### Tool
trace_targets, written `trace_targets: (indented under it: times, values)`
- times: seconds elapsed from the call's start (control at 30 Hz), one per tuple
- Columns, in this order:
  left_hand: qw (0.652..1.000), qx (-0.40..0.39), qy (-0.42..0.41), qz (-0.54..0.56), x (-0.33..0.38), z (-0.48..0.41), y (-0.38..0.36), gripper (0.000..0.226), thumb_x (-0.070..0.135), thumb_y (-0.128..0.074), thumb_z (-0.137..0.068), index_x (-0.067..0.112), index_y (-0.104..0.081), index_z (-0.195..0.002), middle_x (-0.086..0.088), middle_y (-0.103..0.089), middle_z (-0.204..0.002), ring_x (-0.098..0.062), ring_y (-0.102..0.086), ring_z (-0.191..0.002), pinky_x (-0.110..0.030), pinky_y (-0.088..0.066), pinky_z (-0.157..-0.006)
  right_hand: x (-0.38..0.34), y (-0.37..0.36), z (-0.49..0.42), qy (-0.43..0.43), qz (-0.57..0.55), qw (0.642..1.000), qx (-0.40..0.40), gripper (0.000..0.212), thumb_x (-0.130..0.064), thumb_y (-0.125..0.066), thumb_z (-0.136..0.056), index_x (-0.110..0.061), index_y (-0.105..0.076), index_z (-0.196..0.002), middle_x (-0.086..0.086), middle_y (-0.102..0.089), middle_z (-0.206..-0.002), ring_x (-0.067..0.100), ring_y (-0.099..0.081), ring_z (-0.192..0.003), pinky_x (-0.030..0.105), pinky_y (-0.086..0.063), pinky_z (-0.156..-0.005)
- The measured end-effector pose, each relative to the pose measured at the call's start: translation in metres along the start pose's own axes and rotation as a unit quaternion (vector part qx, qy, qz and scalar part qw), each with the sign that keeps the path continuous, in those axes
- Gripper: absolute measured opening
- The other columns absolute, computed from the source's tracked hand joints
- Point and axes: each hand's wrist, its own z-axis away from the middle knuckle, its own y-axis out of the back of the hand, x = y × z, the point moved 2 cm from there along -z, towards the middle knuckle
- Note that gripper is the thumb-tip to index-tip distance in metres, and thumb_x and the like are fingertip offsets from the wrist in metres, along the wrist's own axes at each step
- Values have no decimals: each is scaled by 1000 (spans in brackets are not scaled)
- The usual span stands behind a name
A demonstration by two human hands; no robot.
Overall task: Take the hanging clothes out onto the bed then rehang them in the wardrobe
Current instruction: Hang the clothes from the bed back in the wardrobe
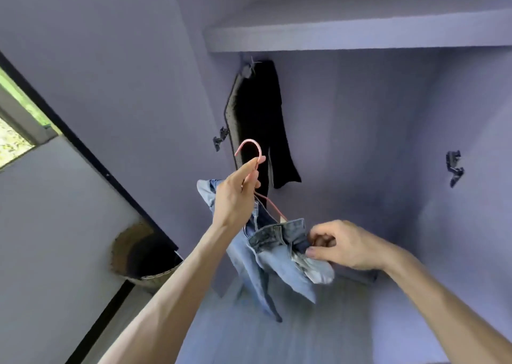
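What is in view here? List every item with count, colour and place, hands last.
hanger: one, pink, held up in front of the wardrobe, carrying the jeans
jeans: one pair, light blue denim, draped from the hanger
garment: one, black, hanging on the wardrobe's back wall
bare hooks: two, black, one beside the garment, one on the right wall
shelf: one, lilac, across the wardrobe top
basket: one, brown woven, low left beside the wardrobe
window: one, dark frame, far left
left hand: pinches the hanger's neck
right hand: grips the jeans' waistband
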Motion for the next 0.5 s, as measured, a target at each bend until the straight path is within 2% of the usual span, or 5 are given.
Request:
trace_targets:
  times: [0.13, 0.33, 0.37, 0.43, 0.5]
  values:
    - [999, -30, -13, 20, 7, -25, -22, 35, 25, -40, -108, 35, -60, -135, -6, -66, -82, 5, -51, -59, -10, -43, -58, -2, 3, -3, 8, -127, 991, -35, 11, -18, -67, -93, -13, -59, -88, -6, -58, -72, 8, -54, -62, 29, -49, -54]
    - [997, -67, -30, 1, 7, -72, -27, 34, 27, -41, -106, 37, -57, -135, 6, -71, -95, -4, -51, -52, -16, -41, -48, -8, 10, -16, -3, -245, 969, 35, 18, -7, -64, -94, 3, -55, -106, 9, -56, -86, 11, -56, -69, 22, -46, -49]
    - [995, -87, -41, -24, 6, -79, -25, 36, 29, -41, -105, 37, -54, -138, 8, -71, -101, -4, -57, -60, -17, -44, -52, -7, 10, -19, -8, -249, 967, 52, 17, -7, -64, -94, 3, -55, -105, 8, -56, -85, 11, -55, -67, 22, -45, -49]
    - [982, -129, -74, -114, 1, -94, -20, 42, 35, -43, -103, 36, -47, -144, 9, -65, -124, -8, -64, -97, -24, -51, -76, -5, 13, -29, -22, -258, 961, 96, 13, -6, -63, -94, 2, -56, -100, 6, -55, -81, 9, -54, -64, 22, -43, -47]
    - [960, -147, -94, -220, -9, -109, -7, 46, 39, -45, -101, 36, -44, -147, 6, -50, -144, -18, -51, -129, -39, -48, -99, -3, 19, -42, -36, -265, 953, 140, 8, -4, -62, -94, 1, -56, -96, 4, -55, -77, 8, -53, -60, 23, -42, -46]
